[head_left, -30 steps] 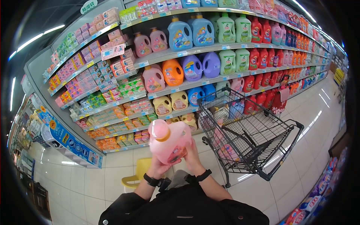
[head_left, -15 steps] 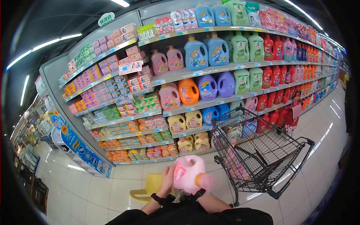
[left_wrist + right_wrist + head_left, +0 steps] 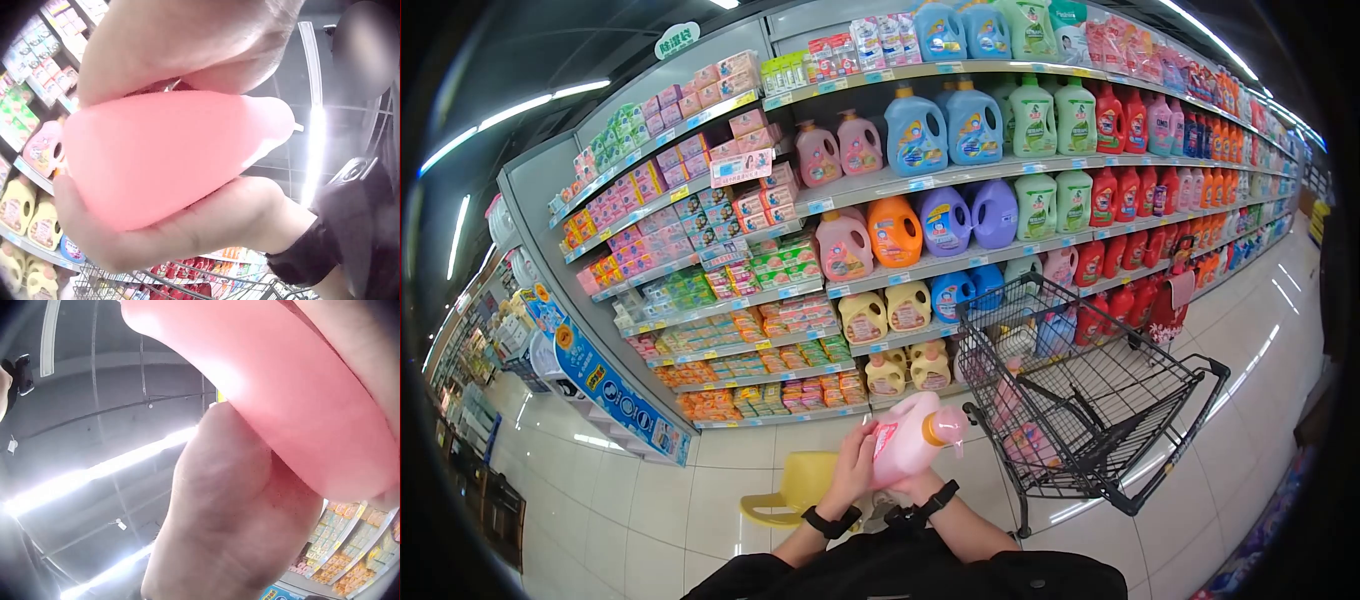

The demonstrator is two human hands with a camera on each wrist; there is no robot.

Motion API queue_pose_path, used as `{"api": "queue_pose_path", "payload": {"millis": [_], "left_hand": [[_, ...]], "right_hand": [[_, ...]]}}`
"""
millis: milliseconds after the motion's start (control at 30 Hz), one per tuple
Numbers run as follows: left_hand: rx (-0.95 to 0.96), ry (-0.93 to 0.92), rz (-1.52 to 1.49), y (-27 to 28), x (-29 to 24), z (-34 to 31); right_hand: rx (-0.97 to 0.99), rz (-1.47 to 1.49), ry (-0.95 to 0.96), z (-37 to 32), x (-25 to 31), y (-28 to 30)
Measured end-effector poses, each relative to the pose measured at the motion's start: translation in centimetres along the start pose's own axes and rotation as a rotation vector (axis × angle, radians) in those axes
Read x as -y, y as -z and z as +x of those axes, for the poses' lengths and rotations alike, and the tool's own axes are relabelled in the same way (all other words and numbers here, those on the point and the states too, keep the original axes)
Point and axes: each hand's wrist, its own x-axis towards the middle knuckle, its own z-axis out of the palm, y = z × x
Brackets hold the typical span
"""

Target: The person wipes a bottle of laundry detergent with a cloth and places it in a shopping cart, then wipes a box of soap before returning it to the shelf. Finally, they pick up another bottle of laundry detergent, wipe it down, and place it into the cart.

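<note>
Both hands hold a large pink detergent bottle (image 3: 903, 437) low in front of the body in the head view. It is tilted, its orange-collared pump top (image 3: 950, 426) pointing right and its label turned toward the left. My left hand (image 3: 852, 468) grips that label side. From below and the right, my right hand (image 3: 922, 486) supports it. The left wrist view has the bottle's smooth underside (image 3: 150, 156) between the two palms, the right hand's fingers (image 3: 81, 225) curled around its base. Parts of the left fingers are hidden behind the bottle in the right wrist view.
Close on the right stands a black wire shopping cart (image 3: 1090, 400) with pink items inside. A yellow stool (image 3: 805, 485) is on the tiled floor beside the left arm. Ahead runs a long shelf (image 3: 880, 188) of detergent bottles and packs. A blue display (image 3: 615, 385) stands left.
The bottle has swung round, its top going from the upper left to the right, and has dropped lower. Since half a second ago it has tipped up slightly. Both hands stay on it.
</note>
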Motion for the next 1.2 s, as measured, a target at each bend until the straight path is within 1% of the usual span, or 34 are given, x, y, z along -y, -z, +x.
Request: {"api": "queue_pose_path", "payload": {"millis": [33,133,233,333,433,533,633,733,833,933,1033,1133,1200], "left_hand": [[-0.005,-0.034,-0.004,-0.3,0.7,-0.2],[0.035,0.326,-0.334,-0.2,-0.6,0.2],[0.006,0.464,-0.415,-0.1,0.4,0.3],[-0.006,0.506,-0.533,0.2,-0.8,0.3],[-0.015,0.681,-0.765,0.1,0.8,-0.2],[0.019,0.847,-0.961,0.6,-0.3,-0.4],[-0.035,0.838,-0.865,1.1,0.2,-0.9],[-0.057,0.747,-0.650,1.9,1.4,-1.5],[-0.149,0.747,-0.604,2.6,1.7,-1.6],[-0.221,0.695,-0.547,3.5,3.7,-1.8],[-0.252,0.715,-0.660,4.9,1.7,-1.2],[-0.232,0.723,-0.751,6.4,2.5,-1.7],[-0.159,0.709,-0.740,7.1,2.7,-2.0]], "right_hand": [[-0.006,-0.005,0.002,-0.3,0.3,-0.2],[-0.027,-0.026,0.009,-1.1,1.0,-0.8],[-0.041,-0.048,0.021,-1.9,2.0,-1.5],[-0.051,-0.054,0.018,-2.5,2.3,-1.9],[-0.056,-0.051,0.014,-2.6,2.3,-2.1],[-0.056,-0.050,0.008,-2.6,2.2,-2.4],[-0.055,-0.047,-0.004,-2.7,2.0,-2.7],[-0.056,-0.046,-0.019,-2.8,1.4,-2.7],[-0.055,-0.050,-0.035,-2.8,0.7,-2.9],[-0.057,-0.048,-0.055,-3.0,0.1,-3.1],[-0.061,-0.049,-0.078,-3.3,-0.3,-3.2],[-0.069,-0.054,-0.096,-3.7,-0.7,-3.4],[-0.079,-0.061,-0.107,-3.9,-0.7,-3.6]]}}
